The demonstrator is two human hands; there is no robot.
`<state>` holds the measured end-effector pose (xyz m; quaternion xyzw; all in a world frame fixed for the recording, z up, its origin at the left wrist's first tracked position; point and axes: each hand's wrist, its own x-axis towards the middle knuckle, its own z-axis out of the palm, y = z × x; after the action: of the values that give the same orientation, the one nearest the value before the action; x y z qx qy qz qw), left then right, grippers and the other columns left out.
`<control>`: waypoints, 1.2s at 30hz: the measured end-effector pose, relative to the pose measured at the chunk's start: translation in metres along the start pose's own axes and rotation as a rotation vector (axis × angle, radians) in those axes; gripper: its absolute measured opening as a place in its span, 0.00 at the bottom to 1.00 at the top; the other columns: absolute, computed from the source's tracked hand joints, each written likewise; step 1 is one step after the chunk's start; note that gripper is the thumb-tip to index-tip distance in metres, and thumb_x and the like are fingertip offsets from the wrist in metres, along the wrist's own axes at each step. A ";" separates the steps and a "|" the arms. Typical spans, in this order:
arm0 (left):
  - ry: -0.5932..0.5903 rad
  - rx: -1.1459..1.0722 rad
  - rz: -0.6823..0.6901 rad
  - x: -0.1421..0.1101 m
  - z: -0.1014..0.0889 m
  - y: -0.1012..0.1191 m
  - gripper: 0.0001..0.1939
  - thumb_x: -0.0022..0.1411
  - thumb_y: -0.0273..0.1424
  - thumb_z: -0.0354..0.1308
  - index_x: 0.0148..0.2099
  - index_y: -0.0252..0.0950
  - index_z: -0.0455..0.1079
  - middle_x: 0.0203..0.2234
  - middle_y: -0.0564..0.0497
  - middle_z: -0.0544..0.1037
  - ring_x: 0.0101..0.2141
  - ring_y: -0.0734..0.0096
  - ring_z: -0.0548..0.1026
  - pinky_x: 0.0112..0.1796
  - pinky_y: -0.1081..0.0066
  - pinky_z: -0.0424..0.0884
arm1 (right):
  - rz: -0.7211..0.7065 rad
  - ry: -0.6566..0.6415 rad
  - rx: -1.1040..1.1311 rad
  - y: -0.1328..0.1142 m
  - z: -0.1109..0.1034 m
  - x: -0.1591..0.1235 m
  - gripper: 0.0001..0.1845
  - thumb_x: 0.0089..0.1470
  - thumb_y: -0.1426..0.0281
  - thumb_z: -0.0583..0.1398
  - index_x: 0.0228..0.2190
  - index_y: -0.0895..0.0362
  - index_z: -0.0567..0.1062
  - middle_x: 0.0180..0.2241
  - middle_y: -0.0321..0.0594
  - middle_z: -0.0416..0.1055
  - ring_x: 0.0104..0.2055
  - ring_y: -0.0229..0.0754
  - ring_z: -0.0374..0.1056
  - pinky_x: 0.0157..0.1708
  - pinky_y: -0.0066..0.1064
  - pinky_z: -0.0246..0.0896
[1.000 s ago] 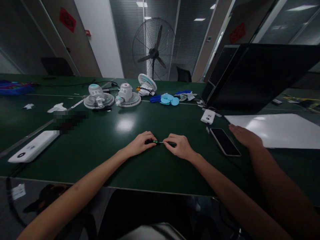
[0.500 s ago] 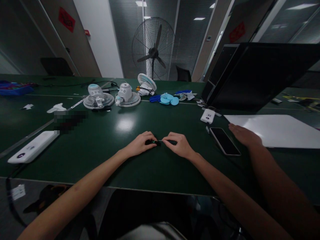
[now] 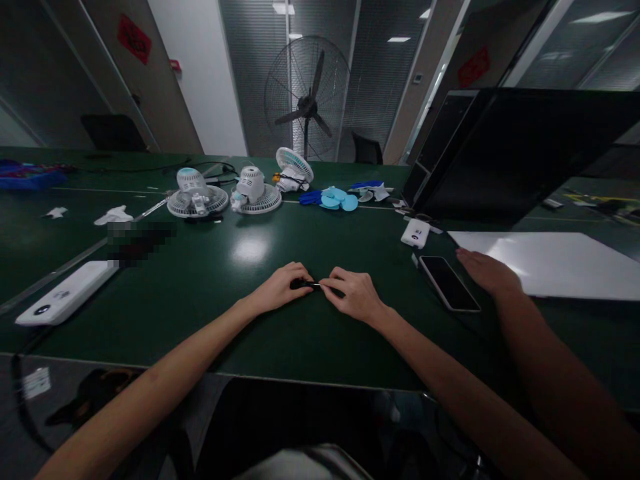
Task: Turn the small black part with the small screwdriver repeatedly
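Note:
My left hand [image 3: 280, 287] is closed on a small black part [image 3: 299, 284] just above the green tabletop [image 3: 280, 347]. Most of that part is hidden by the fingers, so its kind cannot be made out. Opposite it, my right hand [image 3: 359, 293] pinches a thin tool with a shiny metal shaft [image 3: 317, 285]. The shaft points left and meets the black part between my two hands; a dark stretch of the tool shows under my right fingers.
To the right lie a phone [image 3: 450, 283], a white device [image 3: 415, 233], and another person's hand [image 3: 490, 270] on a white board [image 3: 560, 263]. A long white power bank [image 3: 67, 293] is at left. Small fans [image 3: 255, 190] and blue gloves [image 3: 337, 198] lie farther back.
My right hand has shifted slightly left and turned, bringing the metal shaft closer to the black part. In my left hand, the part looks tilted differently, its green spot no longer showing.

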<state>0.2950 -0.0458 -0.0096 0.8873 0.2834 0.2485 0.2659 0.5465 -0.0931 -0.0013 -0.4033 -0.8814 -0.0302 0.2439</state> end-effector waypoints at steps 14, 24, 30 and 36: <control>-0.010 0.035 0.021 -0.008 -0.001 -0.001 0.12 0.71 0.37 0.57 0.51 0.38 0.75 0.45 0.45 0.74 0.48 0.62 0.72 0.50 0.62 0.70 | 0.001 -0.016 0.030 -0.001 -0.002 0.000 0.12 0.68 0.67 0.59 0.46 0.55 0.82 0.39 0.41 0.75 0.32 0.37 0.69 0.29 0.28 0.58; 0.103 0.235 -0.253 -0.072 -0.092 -0.078 0.17 0.72 0.41 0.52 0.52 0.36 0.75 0.47 0.44 0.75 0.46 0.60 0.75 0.49 0.64 0.70 | 0.053 0.010 0.126 0.014 -0.002 -0.007 0.14 0.69 0.65 0.58 0.48 0.56 0.81 0.40 0.41 0.75 0.32 0.36 0.68 0.29 0.28 0.61; 0.335 0.509 -0.683 -0.160 -0.176 -0.153 0.26 0.66 0.46 0.56 0.55 0.30 0.73 0.47 0.44 0.75 0.41 0.62 0.75 0.42 0.70 0.70 | 0.073 0.020 0.122 0.018 -0.004 -0.008 0.14 0.70 0.64 0.58 0.47 0.55 0.81 0.41 0.42 0.75 0.32 0.36 0.68 0.30 0.29 0.61; 0.366 0.476 -0.811 -0.181 -0.189 -0.155 0.27 0.65 0.42 0.59 0.61 0.32 0.71 0.48 0.46 0.76 0.43 0.64 0.75 0.44 0.73 0.68 | 0.077 0.003 0.144 0.020 -0.002 -0.009 0.14 0.70 0.64 0.58 0.48 0.56 0.80 0.42 0.42 0.75 0.33 0.37 0.69 0.30 0.29 0.63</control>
<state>-0.0035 0.0100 -0.0181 0.6836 0.6962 0.2053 0.0774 0.5668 -0.0857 -0.0067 -0.4182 -0.8648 0.0421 0.2747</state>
